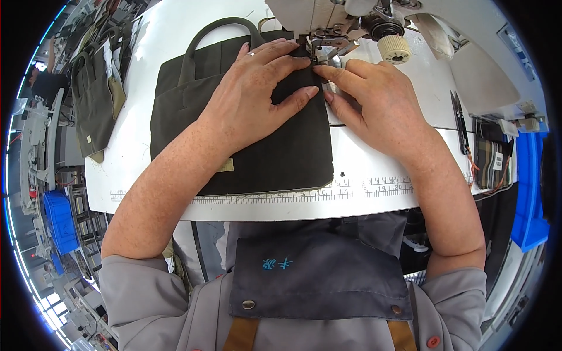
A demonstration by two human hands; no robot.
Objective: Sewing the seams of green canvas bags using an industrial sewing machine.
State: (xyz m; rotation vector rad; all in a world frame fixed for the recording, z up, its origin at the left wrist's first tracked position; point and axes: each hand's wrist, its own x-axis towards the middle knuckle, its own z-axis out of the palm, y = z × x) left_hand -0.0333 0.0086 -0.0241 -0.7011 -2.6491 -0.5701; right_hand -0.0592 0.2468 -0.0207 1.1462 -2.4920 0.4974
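Note:
A dark olive fabric bag panel [275,155] with a looped handle [196,44] lies flat on the white sewing table [132,146]. My left hand [254,85] rests spread on the panel, its fingertips close to the needle area. At the panel's right edge, my right hand [374,96] has thumb and index finger drawn close together near the presser foot. Whether that hand grips the fabric edge is too small to make out. The sewing machine [333,35] stands over the panel's upper right corner. A small pale yellow tag [225,165] shows below my left forearm.
More olive bag pieces [96,105] hang over the table's left side. Black scissors [461,123] lie at the right, by a striped fabric bundle [492,161]. A printed ruler [281,196] runs along the front edge. A blue bin [530,193] stands at far right.

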